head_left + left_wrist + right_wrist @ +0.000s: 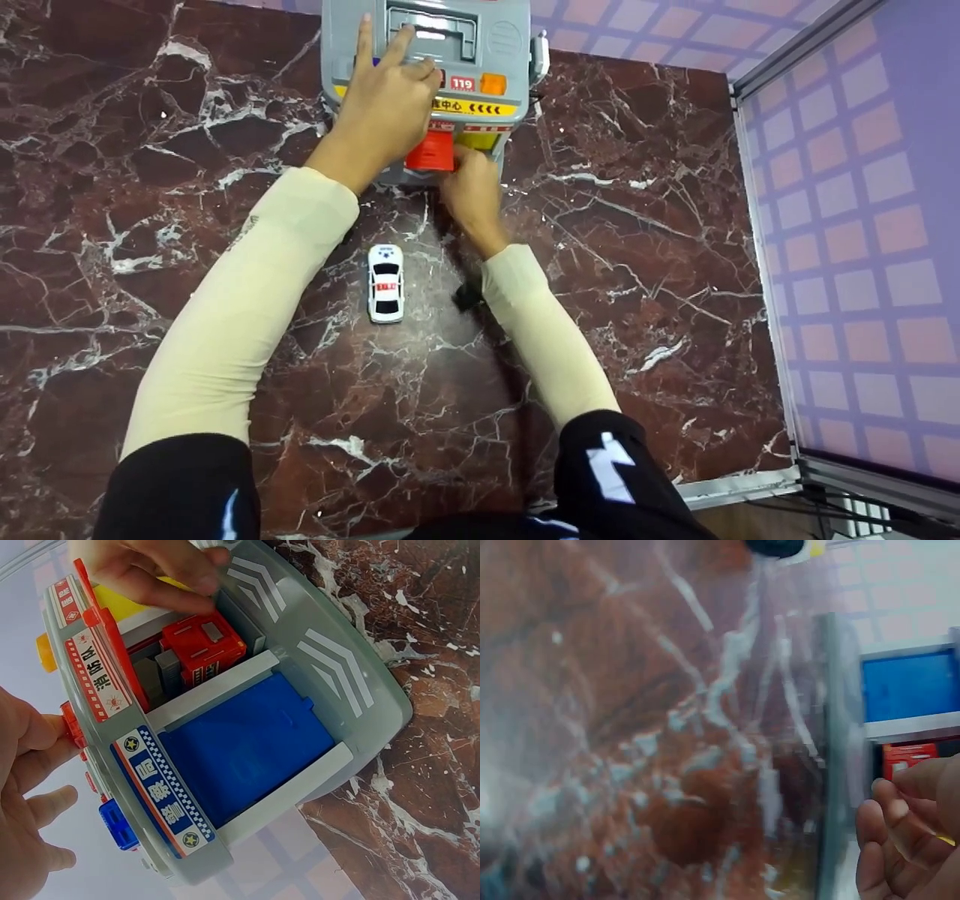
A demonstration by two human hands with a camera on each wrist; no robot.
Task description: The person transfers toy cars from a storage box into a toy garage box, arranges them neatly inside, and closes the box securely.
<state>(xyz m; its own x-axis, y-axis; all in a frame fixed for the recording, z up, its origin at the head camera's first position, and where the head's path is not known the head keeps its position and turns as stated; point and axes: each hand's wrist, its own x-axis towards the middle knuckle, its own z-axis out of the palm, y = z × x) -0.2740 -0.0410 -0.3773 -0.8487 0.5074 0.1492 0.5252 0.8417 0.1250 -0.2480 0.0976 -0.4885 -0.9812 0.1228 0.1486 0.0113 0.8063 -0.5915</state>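
Note:
A grey toy rescue station [337, 45] stands at the far side of the table. My left hand [394, 97] lies over its top, fingers spread, with fingertips at a red button [73, 726]. In the left wrist view, a red toy fire truck [206, 645] sits in the middle bay under a raised red door [109, 637]. My right hand [474, 184] is at that bay; a finger touches the truck's side in the left wrist view. Its other fingers curl in the right wrist view, and I cannot tell whether they grip the truck.
A white toy police car [386, 285] stands on the marbled table [637, 300], between my forearms. The station's blue door [247, 742] is down, and a yellow door [480, 140] shows on its other side. A framed, checkered panel [862, 262] borders the table on the right.

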